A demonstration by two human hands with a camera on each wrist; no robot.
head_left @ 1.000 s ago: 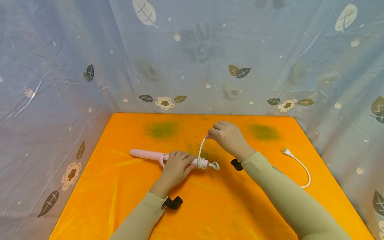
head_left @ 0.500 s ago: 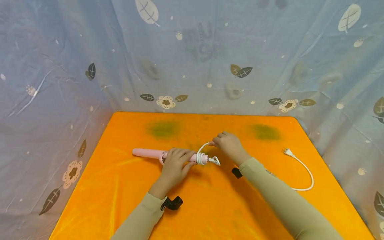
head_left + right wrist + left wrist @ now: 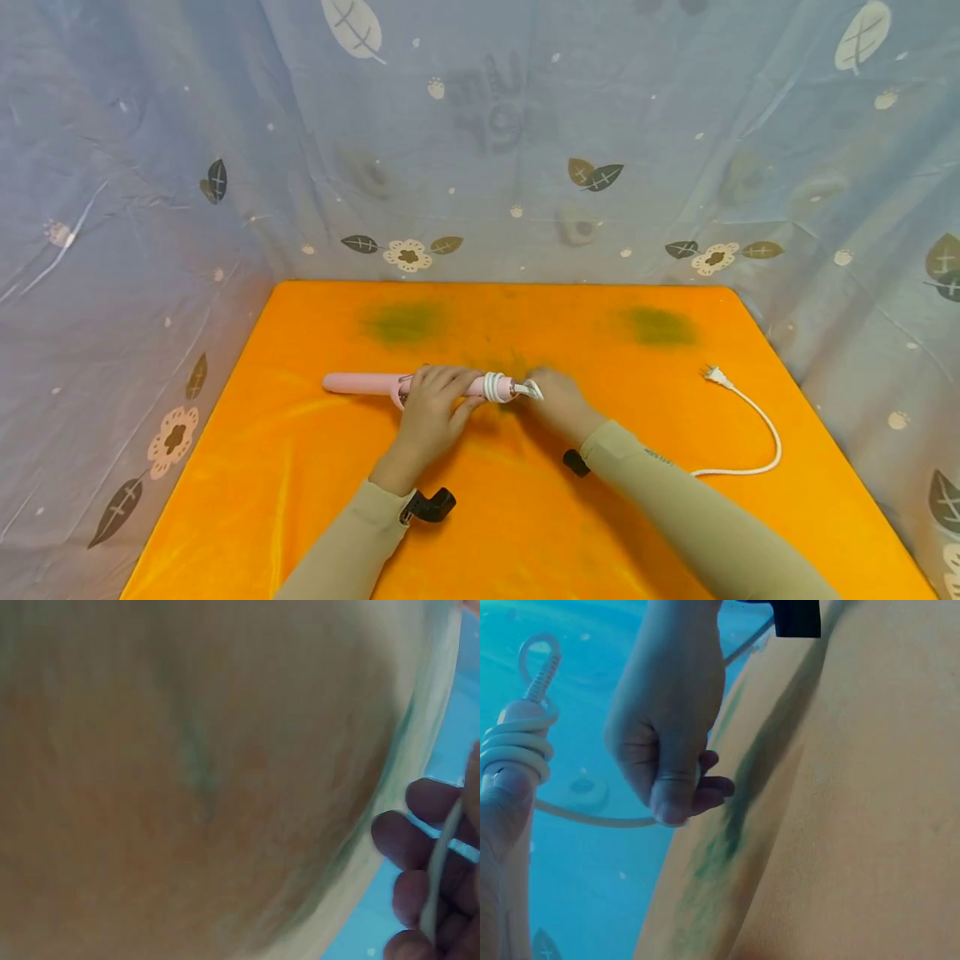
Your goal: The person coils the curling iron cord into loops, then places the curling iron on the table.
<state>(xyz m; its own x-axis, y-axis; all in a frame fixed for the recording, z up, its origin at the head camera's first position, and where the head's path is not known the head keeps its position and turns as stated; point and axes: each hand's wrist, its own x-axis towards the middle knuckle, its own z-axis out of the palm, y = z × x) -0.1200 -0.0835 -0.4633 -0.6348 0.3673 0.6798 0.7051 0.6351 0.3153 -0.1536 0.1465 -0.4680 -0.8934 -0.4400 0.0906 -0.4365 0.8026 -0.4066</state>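
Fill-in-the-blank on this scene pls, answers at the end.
The left hand grips a curling iron colored ____.
The right hand holds part of the long white ____.
Its coils wrap around the curling iron's ____, not its barrel.
The plug lies on a table colored ____.
Missing words: pink; cord; handle; orange.

The pink curling iron (image 3: 390,386) is held sideways in the left hand (image 3: 429,417), its long round barrel (image 3: 356,383) pointing left and its handle (image 3: 476,387) pointing right. Its white cord (image 3: 492,387) goes round and round the handle near the end. The right hand (image 3: 561,407) pinches more cord. The white plug (image 3: 718,377) lies on the orange table (image 3: 510,525), well apart on the right, with curved cord behind it
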